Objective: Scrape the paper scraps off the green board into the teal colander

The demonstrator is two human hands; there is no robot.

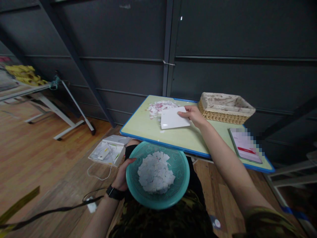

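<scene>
Along the far side of a yellow-green tabletop with blue edging, a heap of small paper-like scraps, white with some pink, lies toward the left. The right hand grips a white rectangular card at its right end, thumb on top; the card is tilted over the near side of the heap, and whether its lower edge touches the surface cannot be told. The left hand, wearing a black wristwatch, clasps the rim of a teal plastic colander on the lap, just below the front edge; pale scraps cover its middle.

Obstacles: a cloth-lined wicker basket occupies the far right, close beyond the right hand; a tablet-like device, partly pixelated, lies at the right end beside the forearm. A dark panelled wall bounds the far side. On the floor at left are a white box, its lid raised, and a white cable.

Room: yellow-green surface shows left of the heap and between card and front edge; rightward, the right forearm crosses the front edge.
</scene>
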